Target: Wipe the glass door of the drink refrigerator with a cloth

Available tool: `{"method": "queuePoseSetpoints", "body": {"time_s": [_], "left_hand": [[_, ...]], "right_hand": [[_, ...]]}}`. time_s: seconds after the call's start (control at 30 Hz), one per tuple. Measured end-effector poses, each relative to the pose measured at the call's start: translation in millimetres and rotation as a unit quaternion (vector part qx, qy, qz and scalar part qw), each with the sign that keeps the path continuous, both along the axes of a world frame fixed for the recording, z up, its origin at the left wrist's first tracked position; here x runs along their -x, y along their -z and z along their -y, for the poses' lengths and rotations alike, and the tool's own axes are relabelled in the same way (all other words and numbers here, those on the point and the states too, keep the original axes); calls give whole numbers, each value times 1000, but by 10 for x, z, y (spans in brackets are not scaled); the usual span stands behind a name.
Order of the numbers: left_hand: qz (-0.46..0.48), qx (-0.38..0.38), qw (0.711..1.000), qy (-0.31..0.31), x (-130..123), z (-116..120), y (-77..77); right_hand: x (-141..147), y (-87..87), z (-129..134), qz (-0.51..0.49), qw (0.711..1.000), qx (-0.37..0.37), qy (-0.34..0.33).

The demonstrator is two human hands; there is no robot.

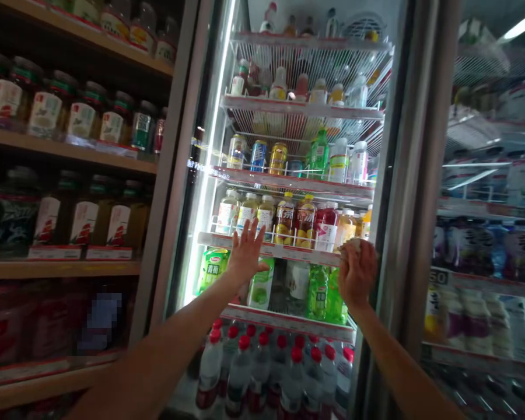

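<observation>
My left hand (246, 256) is stretched out with its fingers spread, in front of the shelf edge and holding nothing. Behind it stand bottled drinks (266, 214) and green cartons (260, 284) in a lit drinks fridge (284, 251). On the right, my right hand (357, 271) is closed around a crumpled pale cloth (352, 245), near the right end of the same shelf edge. Whether either hand touches a glass pane or the shelf itself I cannot tell. Faint reflections appear at the fridge's left side.
Red-capped bottles (262, 367) crowd the fridge bottom. Cans (258, 156) and bottles fill the shelves above. A metal door frame (424, 192) stands at right, beside another stocked fridge (485, 245). Wooden shelves (70, 143) with jars line the left.
</observation>
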State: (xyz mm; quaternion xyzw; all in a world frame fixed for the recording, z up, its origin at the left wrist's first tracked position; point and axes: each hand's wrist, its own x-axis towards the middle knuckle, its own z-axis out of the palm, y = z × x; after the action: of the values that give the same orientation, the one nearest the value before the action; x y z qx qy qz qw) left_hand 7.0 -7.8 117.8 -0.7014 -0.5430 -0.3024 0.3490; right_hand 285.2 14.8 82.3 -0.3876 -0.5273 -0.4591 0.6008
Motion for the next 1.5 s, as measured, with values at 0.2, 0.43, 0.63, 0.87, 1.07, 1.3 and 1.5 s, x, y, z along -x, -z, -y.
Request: {"method": "queuePoseSetpoints", "body": {"time_s": [0.2, 0.43, 0.63, 0.87, 1.07, 1.3, 1.5], "left_hand": [[1, 5, 1000, -10, -37, 9, 53], [-3, 5, 1000, -21, -88, 21, 111], [-1, -19, 1000, -12, -80, 4, 226], [3, -1, 1000, -9, -69, 6, 304], [4, -6, 1000, -13, -80, 7, 333], [2, -14, 1000, -11, -70, -19, 386], [3, -11, 1000, 1, -73, -2, 425]], "right_hand": [[506, 193, 39, 168, 983, 68, -29], [171, 71, -22, 10, 1000, 2, -5], [699, 181, 61, 157, 985, 64, -41], [161, 355, 36, 75, 996, 44, 12], [204, 501, 15, 46, 999, 19, 1], [484, 587, 70, 158, 984, 70, -39], [15, 474, 29, -5, 1000, 13, 9]]}}
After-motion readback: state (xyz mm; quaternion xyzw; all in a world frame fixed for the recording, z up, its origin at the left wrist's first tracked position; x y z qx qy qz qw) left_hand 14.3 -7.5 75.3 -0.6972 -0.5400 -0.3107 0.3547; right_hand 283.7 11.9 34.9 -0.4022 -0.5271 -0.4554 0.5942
